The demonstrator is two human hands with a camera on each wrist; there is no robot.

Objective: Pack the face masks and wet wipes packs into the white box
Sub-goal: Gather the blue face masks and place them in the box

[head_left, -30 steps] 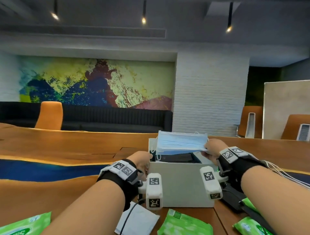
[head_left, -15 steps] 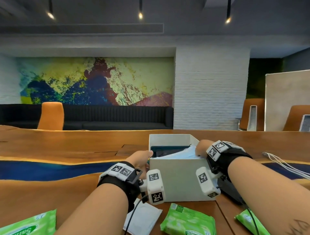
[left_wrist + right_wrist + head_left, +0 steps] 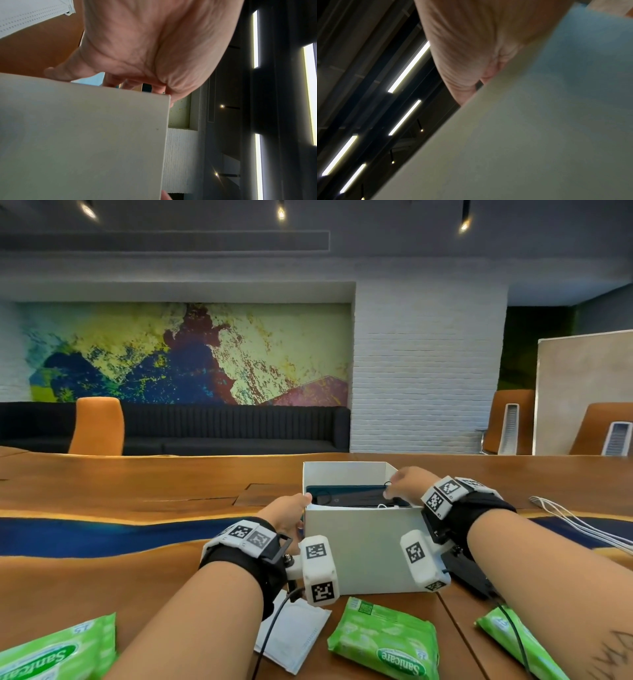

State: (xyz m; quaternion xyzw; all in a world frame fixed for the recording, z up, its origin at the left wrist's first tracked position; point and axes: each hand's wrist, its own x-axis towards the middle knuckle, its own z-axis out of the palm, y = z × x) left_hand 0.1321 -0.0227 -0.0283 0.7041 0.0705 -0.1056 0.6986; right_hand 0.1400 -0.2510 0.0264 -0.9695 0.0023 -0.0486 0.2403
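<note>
The open white box (image 3: 363,546) stands on the wooden table in front of me. My left hand (image 3: 289,513) grips its left front corner, with the thumb on the rim; the left wrist view shows its fingers (image 3: 126,82) curled over the box (image 3: 82,135) edge. My right hand (image 3: 406,484) hovers over the right rim, fingers loosely bent above the opening and holding nothing I can see. The face masks lie low inside; only a white ear loop (image 3: 386,505) shows. Three green wet wipes packs (image 3: 385,642) (image 3: 51,652) (image 3: 513,642) lie in front of the box.
A flat white sachet (image 3: 294,635) lies under my left wrist. A black device (image 3: 469,573) sits right of the box, with white cables (image 3: 565,518) beyond it. A blue strip (image 3: 102,535) runs across the table; orange chairs (image 3: 97,426) stand behind.
My right hand carried the blue face masks down into the box, and they have sunk out of sight. The hand now sits at the rim. My left hand stayed on the box.
</note>
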